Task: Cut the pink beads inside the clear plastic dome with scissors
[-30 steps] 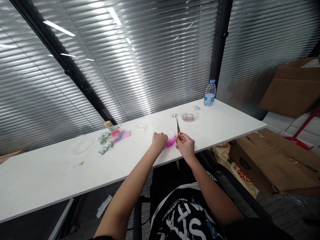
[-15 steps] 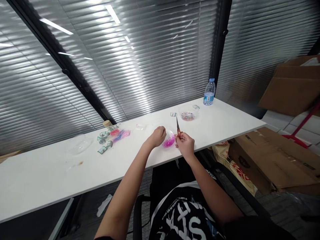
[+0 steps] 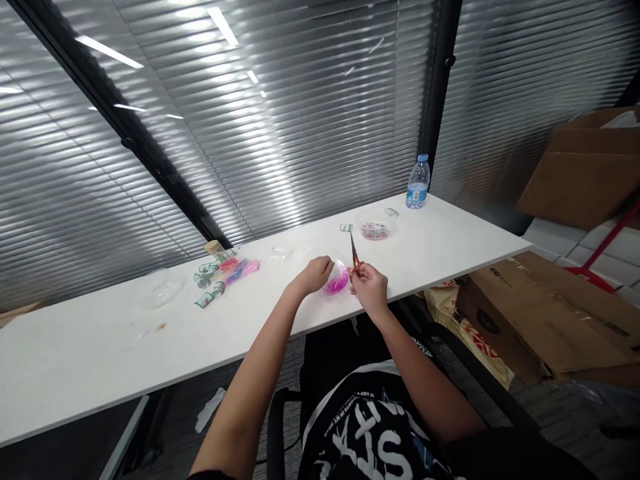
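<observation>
My right hand [image 3: 371,287] grips a pair of scissors [image 3: 355,255] by the orange handles, blades pointing up and away from me. At the left rim of a clear bowl [image 3: 342,267] is my left hand [image 3: 317,274], its fingers curled together; what they hold, if anything, is hidden. Bright pink bits [image 3: 336,285] lie in the bowl, between my two hands. Beyond the scissors' tips is a small green-and-white packet [image 3: 346,228]. A second clear bowl [image 3: 384,217], farther back, contains multicoloured beads [image 3: 375,231].
Coloured bags [image 3: 240,270] and several green-and-white wrapped pieces [image 3: 205,301] lie left on the white table [image 3: 200,350]. A clear lid-like container [image 3: 161,292] is farther left. A water bottle [image 3: 418,183] stands at the back right. Cardboard boxes [image 3: 555,320] are beside the table.
My left hand has shifted slightly to the right, and its fingers look a little lower over the bowl's rim. The right hand still holds the scissors, nearly unmoved.
</observation>
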A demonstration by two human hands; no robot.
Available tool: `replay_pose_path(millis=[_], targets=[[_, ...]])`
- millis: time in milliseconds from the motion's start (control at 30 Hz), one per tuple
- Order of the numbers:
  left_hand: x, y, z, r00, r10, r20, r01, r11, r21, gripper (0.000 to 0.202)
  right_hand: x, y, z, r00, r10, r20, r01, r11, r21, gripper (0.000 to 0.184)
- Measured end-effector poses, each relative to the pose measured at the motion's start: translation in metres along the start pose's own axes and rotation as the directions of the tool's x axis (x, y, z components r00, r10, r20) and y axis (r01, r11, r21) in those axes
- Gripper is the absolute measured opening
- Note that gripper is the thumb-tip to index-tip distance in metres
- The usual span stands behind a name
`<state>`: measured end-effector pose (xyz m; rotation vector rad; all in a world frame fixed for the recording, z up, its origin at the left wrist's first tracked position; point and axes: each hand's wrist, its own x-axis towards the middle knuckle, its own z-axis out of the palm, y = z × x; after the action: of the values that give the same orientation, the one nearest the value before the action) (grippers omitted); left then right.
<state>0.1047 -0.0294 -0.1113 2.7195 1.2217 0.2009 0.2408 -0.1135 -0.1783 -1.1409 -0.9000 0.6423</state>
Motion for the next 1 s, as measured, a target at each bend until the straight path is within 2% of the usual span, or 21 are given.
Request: replay_pose_path(millis=[200, 333, 467, 1000], targets=[[0.002, -0.004, 0.002, 0.997, -0.034, 0.071, 0.027, 0.995, 0.096, 0.017, 0.001, 0.000, 0.000, 1.000, 0.008, 0.000, -0.008, 1.000, 0.004, 0.022], [0.001, -0.005, 0.005, 0.992, -0.033, 0.119, 0.014, 0.988, 0.153, 0.021, 0.001, 0.001, 0.000, 1.000, -0.010, 0.005, 0.010, 1.000, 0.005, 0.022], [0.000, -0.002, 0.006, 0.992, -0.017, 0.123, -0.007, 0.983, 0.185, 0.020, 0.000, 0.000, 0.000, 1.000, -0.007, 0.002, 0.007, 1.000, 0.010, 0.025], [-0.004, 0.010, 0.000, 0.987, 0.067, 0.147, -0.092, 0.981, 0.170, 0.024, -0.001, -0.001, 0.000, 1.000, 0.018, 0.003, -0.018, 1.000, 0.004, 0.032]])
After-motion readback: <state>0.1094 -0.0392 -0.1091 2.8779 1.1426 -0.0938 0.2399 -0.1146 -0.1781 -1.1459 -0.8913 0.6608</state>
